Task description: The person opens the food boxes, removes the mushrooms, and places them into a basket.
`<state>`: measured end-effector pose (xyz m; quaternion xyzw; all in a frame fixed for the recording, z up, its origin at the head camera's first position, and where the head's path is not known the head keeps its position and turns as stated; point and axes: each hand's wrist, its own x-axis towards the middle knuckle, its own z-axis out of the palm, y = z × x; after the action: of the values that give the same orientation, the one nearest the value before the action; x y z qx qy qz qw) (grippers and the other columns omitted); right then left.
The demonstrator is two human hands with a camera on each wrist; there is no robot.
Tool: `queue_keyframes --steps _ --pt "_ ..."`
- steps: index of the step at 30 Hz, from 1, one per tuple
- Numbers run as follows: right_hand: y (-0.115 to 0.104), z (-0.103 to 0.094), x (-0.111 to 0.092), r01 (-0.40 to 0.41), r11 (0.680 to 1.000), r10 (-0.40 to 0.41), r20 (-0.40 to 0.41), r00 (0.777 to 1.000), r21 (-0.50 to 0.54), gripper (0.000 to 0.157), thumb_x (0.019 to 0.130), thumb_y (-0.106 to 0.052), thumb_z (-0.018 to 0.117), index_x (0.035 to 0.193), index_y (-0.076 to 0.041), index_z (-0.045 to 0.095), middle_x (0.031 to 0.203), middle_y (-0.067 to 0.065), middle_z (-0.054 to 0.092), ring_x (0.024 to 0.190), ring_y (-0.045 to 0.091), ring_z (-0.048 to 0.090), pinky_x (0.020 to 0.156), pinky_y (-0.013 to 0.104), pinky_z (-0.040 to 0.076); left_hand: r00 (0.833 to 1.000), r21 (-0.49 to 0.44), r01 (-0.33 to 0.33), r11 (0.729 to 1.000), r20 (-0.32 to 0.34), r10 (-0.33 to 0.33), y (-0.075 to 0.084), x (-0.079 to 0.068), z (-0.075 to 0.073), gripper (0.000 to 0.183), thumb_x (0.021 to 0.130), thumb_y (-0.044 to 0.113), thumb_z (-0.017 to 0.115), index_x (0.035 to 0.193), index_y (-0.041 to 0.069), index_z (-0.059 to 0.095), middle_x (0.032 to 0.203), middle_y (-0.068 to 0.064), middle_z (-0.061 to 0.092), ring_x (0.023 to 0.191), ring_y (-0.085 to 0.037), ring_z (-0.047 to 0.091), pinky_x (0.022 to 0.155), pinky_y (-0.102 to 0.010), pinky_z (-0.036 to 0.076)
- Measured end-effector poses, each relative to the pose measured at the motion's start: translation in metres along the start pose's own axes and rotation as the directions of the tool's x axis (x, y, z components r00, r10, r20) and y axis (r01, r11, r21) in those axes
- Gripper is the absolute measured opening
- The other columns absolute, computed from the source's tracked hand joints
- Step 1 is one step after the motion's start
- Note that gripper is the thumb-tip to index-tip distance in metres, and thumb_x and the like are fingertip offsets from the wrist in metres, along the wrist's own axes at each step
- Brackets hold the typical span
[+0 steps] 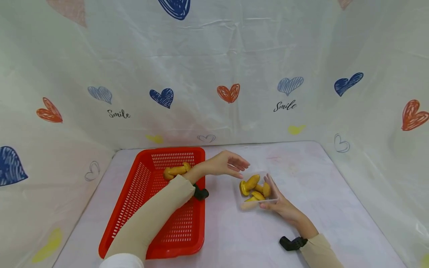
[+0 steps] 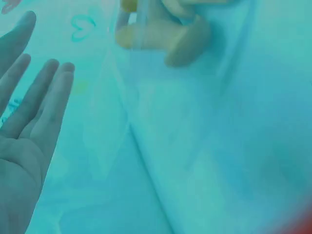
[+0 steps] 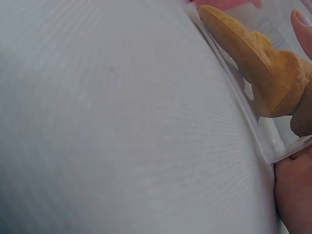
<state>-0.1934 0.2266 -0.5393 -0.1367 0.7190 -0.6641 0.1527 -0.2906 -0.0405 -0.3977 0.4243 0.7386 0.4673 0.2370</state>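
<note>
On a white worktop (image 1: pixel 228 234), several yellow mushrooms (image 1: pixel 250 184) are held in a small transparent container (image 1: pixel 240 203), whose right side is clasped between the thumb and fingers of the right hand (image 1: pixel 282 206). The left hand (image 1: pixel 224 163) is raised just beyond the container's far left corner, its grip apart, the fingers loosely bent. To the left, a red slatted basket (image 1: pixel 201 238) is crossed by the left sleeve (image 1: pixel 157 212); more yellow mushroom is seen inside, near its far right corner.

Yellow mushrooms (image 1: pixel 251 182), red basket (image 1: pixel 201 234)
</note>
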Motion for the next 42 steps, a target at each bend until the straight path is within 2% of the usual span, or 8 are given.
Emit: queue_keyframes --steps 6,9,12,18,26,33,37,42 --pt "0.001 0.001 0.0 0.006 1.0 -0.006 0.001 1.0 0.0 0.098 0.084 -0.009 0.066 0.146 -0.036 -0.005 0.153 0.0 -0.007 0.137 0.03 -0.008 0.1 0.066 0.013 0.999 0.0 0.014 1.0 0.047 -0.014 0.005 0.014 0.013 0.042 0.078 0.009 0.073 0.118 0.004 0.06 0.115 -0.005 0.062 0.102 -0.019 0.061 0.083 -0.023 0.049" --pt "0.004 0.002 -0.001 0.002 1.0 -0.002 0.019 1.0 0.003 0.098 0.085 -0.009 0.065 0.146 -0.037 -0.006 0.154 0.001 -0.008 0.137 0.03 -0.012 0.098 0.07 0.002 0.998 0.0 0.025 1.0 0.063 -0.025 0.004 0.018 0.018 0.042 0.077 0.011 0.073 0.117 0.005 0.061 0.114 -0.001 0.063 0.103 -0.022 0.06 0.083 -0.022 0.049" --pt "0.006 0.004 -0.003 -0.001 1.0 0.001 0.031 1.0 0.002 0.098 0.085 -0.009 0.065 0.146 -0.037 -0.007 0.154 0.001 -0.008 0.137 0.03 -0.013 0.096 0.07 -0.002 0.997 0.011 0.027 1.0 0.078 -0.027 0.003 0.022 0.024 0.043 0.077 0.012 0.074 0.117 0.006 0.061 0.113 0.001 0.063 0.103 -0.02 0.06 0.083 -0.021 0.049" --pt "0.008 0.006 -0.007 0.008 1.0 -0.008 0.012 1.0 -0.004 0.099 0.085 -0.008 0.066 0.146 -0.036 -0.007 0.154 0.002 -0.007 0.137 0.03 -0.012 0.095 0.071 -0.004 0.995 0.032 0.012 0.999 0.099 -0.015 0.001 0.03 0.035 0.043 0.077 0.011 0.073 0.118 0.003 0.06 0.115 -0.006 0.062 0.102 -0.019 0.061 0.082 -0.019 0.049" --pt "0.009 0.007 -0.011 -0.033 0.999 0.033 -0.007 0.999 0.019 0.099 0.084 -0.007 0.066 0.142 -0.051 -0.002 0.153 -0.003 -0.009 0.136 0.025 -0.016 0.095 0.07 -0.008 0.994 0.034 0.042 0.999 0.101 -0.046 -0.009 0.042 0.056 0.043 0.078 0.009 0.072 0.117 -0.002 0.06 0.116 -0.013 0.061 0.102 -0.017 0.06 0.082 -0.017 0.048" --pt "0.01 0.005 -0.012 -0.042 0.999 0.042 -0.003 0.999 0.02 0.098 0.085 -0.008 0.065 0.143 -0.046 -0.005 0.151 -0.004 -0.02 0.135 0.025 -0.022 0.097 0.067 -0.011 0.993 0.035 0.076 0.997 0.084 -0.079 -0.019 0.05 0.068 0.043 0.078 0.011 0.073 0.116 -0.003 0.06 0.113 -0.008 0.064 0.098 -0.01 0.062 0.079 -0.015 0.048" --pt "0.007 0.004 -0.01 -0.035 0.999 0.034 0.013 0.999 0.031 0.099 0.085 -0.007 0.064 0.143 -0.045 -0.006 0.15 -0.004 -0.023 0.134 0.025 -0.023 0.099 0.066 -0.01 0.992 0.032 0.098 0.995 0.071 -0.1 -0.018 0.053 0.072 0.044 0.076 0.01 0.074 0.115 -0.004 0.061 0.113 -0.008 0.064 0.1 -0.011 0.061 0.079 -0.015 0.048" --pt "0.002 0.001 -0.008 -0.034 0.999 0.033 0.029 0.999 0.022 0.098 0.086 -0.007 0.064 0.142 -0.048 -0.006 0.15 -0.006 -0.021 0.135 0.025 -0.02 0.098 0.067 -0.01 0.993 0.108 0.075 0.991 0.084 -0.084 -0.021 0.057 0.075 0.046 0.075 0.015 0.075 0.115 -0.002 0.062 0.114 -0.006 0.063 0.102 -0.012 0.06 0.08 -0.015 0.047"
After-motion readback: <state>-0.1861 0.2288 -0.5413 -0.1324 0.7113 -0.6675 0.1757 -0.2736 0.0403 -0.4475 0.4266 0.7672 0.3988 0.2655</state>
